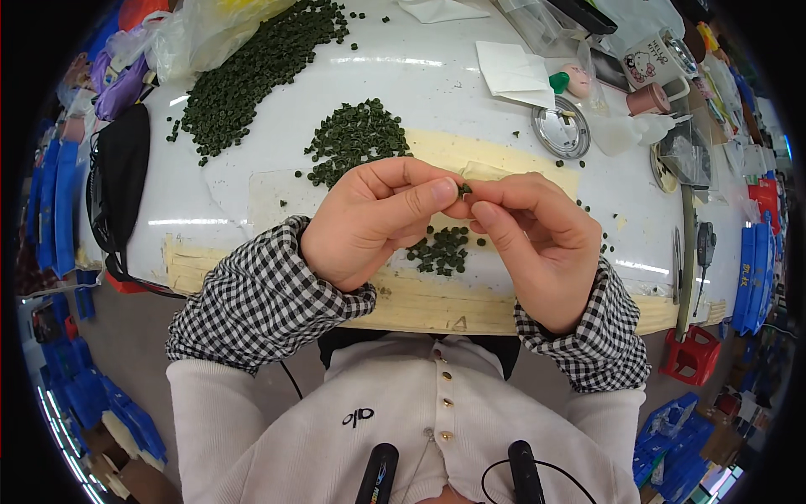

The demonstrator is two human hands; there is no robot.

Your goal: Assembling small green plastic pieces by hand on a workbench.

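spanning most of the view, a white table (420, 97) with a pale wooden near edge carries everything in front of the person. a long heap (269, 71) of tiny dark green pieces covers its far left, partly beneath a clear plastic bag (206, 34). two black-and-white checked sleeves (264, 290) reach in over the near edge. out of them come the left hand (365, 218) and the right hand (550, 248), meeting near the middle, above the table. a black cloth item (122, 172) lies at the left edge, and a pale yellow sheet (428, 144) lies flat just beyond the hands. next in size is a middle heap (357, 134) of the same green pieces, just past the left hand. white paper (512, 74) lies farther back on the right, with a round metal dish (561, 134) near it. a small heap (441, 250) sits between the wrists, near the wooden edge. smallest is one dark green piece (464, 191) at the fingertips: the left grip pinches it between thumb and forefinger, while the right grip touches its other side, though i cannot tell whether that one pinches too.
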